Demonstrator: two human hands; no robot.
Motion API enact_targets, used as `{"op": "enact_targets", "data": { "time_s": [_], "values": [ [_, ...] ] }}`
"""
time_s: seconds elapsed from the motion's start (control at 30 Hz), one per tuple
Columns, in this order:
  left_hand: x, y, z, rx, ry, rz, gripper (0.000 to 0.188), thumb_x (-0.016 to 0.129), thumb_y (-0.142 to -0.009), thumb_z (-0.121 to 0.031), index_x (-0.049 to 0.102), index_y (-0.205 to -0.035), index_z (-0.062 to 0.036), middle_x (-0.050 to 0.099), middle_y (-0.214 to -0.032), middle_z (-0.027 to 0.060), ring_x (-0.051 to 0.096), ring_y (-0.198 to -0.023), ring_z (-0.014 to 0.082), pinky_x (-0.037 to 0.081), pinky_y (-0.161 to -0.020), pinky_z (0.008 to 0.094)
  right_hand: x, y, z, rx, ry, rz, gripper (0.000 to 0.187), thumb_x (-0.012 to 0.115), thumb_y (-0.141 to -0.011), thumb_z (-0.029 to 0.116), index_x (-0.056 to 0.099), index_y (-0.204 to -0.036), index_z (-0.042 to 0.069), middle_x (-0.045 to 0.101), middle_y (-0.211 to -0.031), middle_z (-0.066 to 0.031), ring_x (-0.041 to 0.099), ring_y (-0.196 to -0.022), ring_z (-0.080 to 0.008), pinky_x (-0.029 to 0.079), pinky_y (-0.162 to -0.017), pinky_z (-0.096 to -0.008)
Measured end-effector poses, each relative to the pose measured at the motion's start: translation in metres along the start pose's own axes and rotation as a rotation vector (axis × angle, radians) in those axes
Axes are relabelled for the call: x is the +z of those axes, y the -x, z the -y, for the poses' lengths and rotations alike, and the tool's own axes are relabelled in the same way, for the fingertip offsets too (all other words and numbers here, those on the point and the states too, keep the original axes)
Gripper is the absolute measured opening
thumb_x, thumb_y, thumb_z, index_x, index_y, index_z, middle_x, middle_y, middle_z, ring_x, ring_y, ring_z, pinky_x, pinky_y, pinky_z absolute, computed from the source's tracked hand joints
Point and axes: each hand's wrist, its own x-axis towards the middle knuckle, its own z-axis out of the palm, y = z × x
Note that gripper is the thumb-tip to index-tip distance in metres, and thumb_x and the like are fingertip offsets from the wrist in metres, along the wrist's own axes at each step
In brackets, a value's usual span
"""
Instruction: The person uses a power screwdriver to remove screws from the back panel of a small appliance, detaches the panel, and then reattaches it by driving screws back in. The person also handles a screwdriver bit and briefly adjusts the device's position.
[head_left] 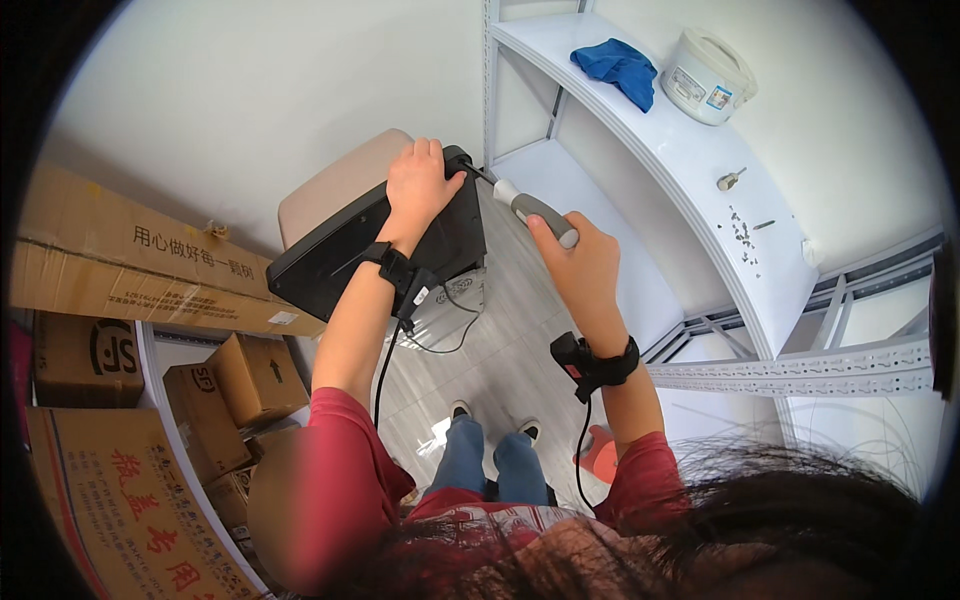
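A black, flat-sided case (350,245) stands tilted at the left of centre, in front of a beige padded-looking block (335,185). My left hand (420,185) is closed over the case's upper edge near its right corner, with the thumb toward that corner. In my right hand (585,265) is a screwdriver (535,210) with a grey and white handle. Its thin dark shaft points up and left, and the tip reaches the corner of the case beside my left thumb. Whether the tip sits in a screw is too small to tell.
White shelving on the right holds a blue cloth (618,72), a white rice cooker (708,78), a small metal part (731,180) and scattered screws (742,235). Cardboard boxes (140,250) fill the left side. A red object (600,455) lies on the floor near my feet.
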Motion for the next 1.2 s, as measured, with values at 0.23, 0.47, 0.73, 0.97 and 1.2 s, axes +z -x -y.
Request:
{"op": "enact_targets", "data": {
  "time_s": [0.23,0.47,0.73,0.97,1.2],
  "values": [
    [0.000,-0.002,-0.002,0.023,0.010,-0.024,0.043,0.077,-0.065,-0.036,0.054,-0.080,-0.0028,0.055,-0.078,0.0093,0.058,-0.079,0.0269,0.049,-0.066,0.0373,0.035,-0.005,-0.034,-0.499,-0.117,-0.367,0.036,0.076,-0.073,0.022,0.057,-0.099,0.006,0.054,-0.101,-0.0082,0.060,-0.066,-0.0266,0.048,-0.055,-0.0345],
    [-0.001,0.001,-0.001,-0.001,0.013,0.003,0.043,0.077,-0.065,-0.036,0.054,-0.080,-0.0026,0.055,-0.079,0.0097,0.058,-0.080,0.0272,0.049,-0.068,0.0372,0.013,0.015,-0.027,-0.477,-0.172,-0.117,0.034,0.072,-0.074,0.012,0.056,-0.103,0.004,0.055,-0.108,-0.0125,0.061,-0.073,-0.0276,0.051,-0.063,-0.0348],
    [-0.004,0.000,-0.009,-0.018,0.012,0.010,0.044,0.077,-0.065,-0.036,0.054,-0.082,-0.0026,0.056,-0.081,0.0099,0.058,-0.082,0.0279,0.049,-0.068,0.0381,0.021,0.014,-0.012,-0.300,0.019,-0.234,0.037,0.068,-0.081,0.021,0.054,-0.108,0.001,0.062,-0.085,-0.0163,0.063,-0.070,-0.0290,0.050,-0.058,-0.0362],
    [-0.001,0.000,-0.005,-0.014,0.041,-0.001,0.045,0.077,-0.065,-0.036,0.054,-0.083,-0.0023,0.057,-0.082,0.0103,0.059,-0.083,0.0282,0.049,-0.069,0.0386,0.019,0.012,-0.015,-0.489,-0.038,-0.230,0.038,0.068,-0.081,0.024,0.049,-0.108,0.004,0.061,-0.065,-0.0143,0.061,-0.057,-0.0297,0.045,-0.050,-0.0352],
    [-0.001,-0.001,-0.007,-0.015,0.013,-0.006,0.044,0.077,-0.064,-0.037,0.055,-0.082,-0.0027,0.057,-0.082,0.0110,0.059,-0.078,0.0294,0.049,-0.066,0.0390,0.024,0.011,-0.009,-0.174,-0.037,-0.308,0.025,0.070,-0.080,0.023,0.060,-0.092,0.005,0.059,-0.057,-0.0116,0.059,-0.053,-0.0289,0.045,-0.052,-0.0342]
  ]
}}
